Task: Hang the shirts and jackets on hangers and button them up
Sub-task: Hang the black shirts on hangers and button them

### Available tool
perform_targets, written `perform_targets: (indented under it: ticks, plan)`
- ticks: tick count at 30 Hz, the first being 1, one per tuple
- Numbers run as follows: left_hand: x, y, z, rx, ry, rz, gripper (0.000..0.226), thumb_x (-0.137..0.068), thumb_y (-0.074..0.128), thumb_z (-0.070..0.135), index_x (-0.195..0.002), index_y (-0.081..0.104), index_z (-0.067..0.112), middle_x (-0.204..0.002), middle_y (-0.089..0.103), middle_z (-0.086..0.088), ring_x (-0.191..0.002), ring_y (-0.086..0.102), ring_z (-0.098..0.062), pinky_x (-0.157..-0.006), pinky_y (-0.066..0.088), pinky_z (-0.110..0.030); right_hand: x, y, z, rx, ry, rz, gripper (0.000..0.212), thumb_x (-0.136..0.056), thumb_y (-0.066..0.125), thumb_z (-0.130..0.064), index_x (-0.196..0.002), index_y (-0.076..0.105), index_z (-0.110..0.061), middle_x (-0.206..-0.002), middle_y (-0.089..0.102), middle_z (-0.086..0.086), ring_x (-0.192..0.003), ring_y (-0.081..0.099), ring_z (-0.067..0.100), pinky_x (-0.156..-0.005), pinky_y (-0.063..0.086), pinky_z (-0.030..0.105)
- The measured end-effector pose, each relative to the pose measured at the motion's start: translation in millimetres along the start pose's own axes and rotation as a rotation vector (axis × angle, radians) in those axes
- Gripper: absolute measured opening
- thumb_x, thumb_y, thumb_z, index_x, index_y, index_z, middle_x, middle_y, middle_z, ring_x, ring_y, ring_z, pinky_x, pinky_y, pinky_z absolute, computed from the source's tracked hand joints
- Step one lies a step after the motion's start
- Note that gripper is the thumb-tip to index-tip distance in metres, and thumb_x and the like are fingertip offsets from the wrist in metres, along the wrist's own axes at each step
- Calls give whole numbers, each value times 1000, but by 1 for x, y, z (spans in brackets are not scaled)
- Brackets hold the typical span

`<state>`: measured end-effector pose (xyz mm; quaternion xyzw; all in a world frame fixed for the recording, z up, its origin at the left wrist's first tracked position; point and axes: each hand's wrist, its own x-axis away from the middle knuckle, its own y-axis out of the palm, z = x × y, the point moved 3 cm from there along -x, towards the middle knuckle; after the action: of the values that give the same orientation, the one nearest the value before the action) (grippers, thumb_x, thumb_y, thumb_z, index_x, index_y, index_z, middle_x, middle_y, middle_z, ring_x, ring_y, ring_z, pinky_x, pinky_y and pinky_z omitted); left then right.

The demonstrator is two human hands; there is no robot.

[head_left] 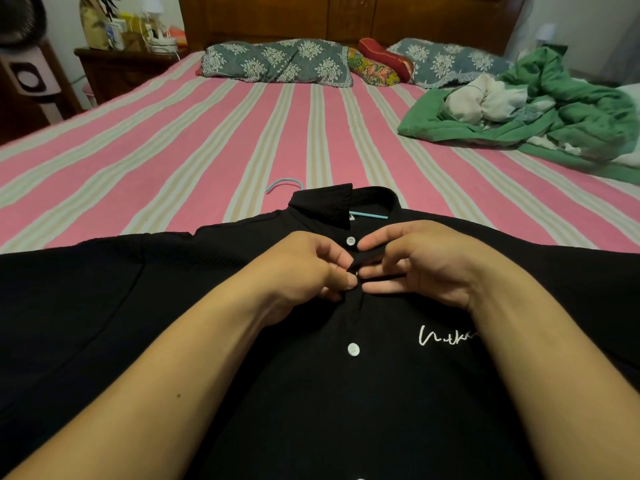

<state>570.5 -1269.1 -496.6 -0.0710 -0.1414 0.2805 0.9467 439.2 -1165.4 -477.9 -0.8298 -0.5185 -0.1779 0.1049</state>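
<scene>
A black short-sleeved shirt [311, 393] with white buttons and white script on the chest lies front up on the bed. A light blue hanger [284, 183] is inside it; its hook sticks out past the collar. My left hand [304, 271] pinches the placket's left edge at the second button. My right hand [415, 261] pinches the placket's right edge opposite it. The top button [350, 241] above my fingers looks fastened. A lower button [353, 349] shows below them. The button between my fingers is mostly hidden.
The bed has a pink striped sheet [173, 150]. Patterned pillows [277, 62] lie at the wooden headboard. A heap of green and white clothes [540, 109] sits at the right. A nightstand [114, 71] with clutter stands at the back left.
</scene>
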Motion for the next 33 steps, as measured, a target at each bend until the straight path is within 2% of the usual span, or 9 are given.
perform_targets:
  ticks: [8, 11, 14, 20, 22, 25, 27, 29, 33]
  plan:
    - [1, -5, 1, 187, -61, -66, 23, -84, 68, -14, -102, 69, 0, -75, 64, -9, -65, 62, -16, -58, 55, -20, 1, 2, 1, 108, -112, -56, 20, -82, 73, 9, -95, 67, -4, -83, 71, 5, -78, 74, 20, -69, 60, 32]
    - [1, -5, 2, 217, -63, -78, 22, -85, 66, -14, -102, 68, 0, -81, 63, -12, -66, 62, -17, -58, 55, -21, -4, 7, 2, 220, -190, -2, 26, -77, 74, 16, -90, 67, -5, -89, 66, 8, -72, 71, 12, -66, 58, 26]
    - [1, -4, 3, 274, -79, -85, 20, -88, 62, -13, -101, 66, 2, -78, 63, -12, -62, 61, -16, -56, 53, -22, -4, 7, 1, 265, -242, 14, 27, -78, 74, 16, -91, 67, -6, -92, 65, 20, -75, 70, 19, -67, 58, 27]
    - [0, -4, 2, 299, -98, -56, 17, -91, 60, -10, -95, 65, 5, -71, 62, -8, -56, 60, -13, -54, 53, -23, -2, 7, 0, 185, -241, 40, 28, -80, 71, 16, -94, 60, -5, -80, 65, 18, -70, 73, 23, -64, 61, 32]
    - [0, -4, 2, 329, -110, -36, 18, -90, 60, -11, -92, 65, 7, -72, 63, -7, -55, 59, -13, -53, 53, -23, -1, 0, -5, 79, -226, 118, 33, -84, 68, 16, -95, 49, -8, -76, 64, 17, -71, 74, 29, -62, 63, 37]
    - [0, -5, 3, 367, -125, -42, 20, -90, 59, -12, -87, 65, 7, -72, 67, -6, -56, 60, -13, -52, 53, -22, 2, -19, -15, -49, -293, 314, 34, -88, 67, 8, -90, 41, -14, -88, 65, 21, -78, 75, 32, -68, 64, 41]
    - [1, -5, 3, 373, -128, -50, 21, -90, 58, -12, -86, 65, 8, -71, 67, -6, -56, 59, -13, -52, 53, -23, 4, -20, -19, -4, -320, 313, 22, -89, 71, 0, -85, 51, -11, -93, 67, 23, -86, 75, 31, -72, 64, 42]
    - [1, -5, 4, 384, -131, -41, 21, -89, 59, -12, -87, 63, 9, -71, 66, -5, -56, 58, -14, -52, 53, -23, 7, -12, -18, 146, -271, 193, 11, -88, 74, -12, -80, 67, -8, -92, 73, 17, -90, 75, 27, -72, 64, 40]
    - [1, -5, 4, 352, -107, -27, 21, -88, 61, -11, -89, 63, 10, -70, 62, -5, -55, 58, -12, -52, 52, -23, 11, 5, -14, 357, -180, 62, 12, -88, 75, -16, -88, 76, -4, -77, 73, 8, -72, 73, 18, -65, 62, 32]
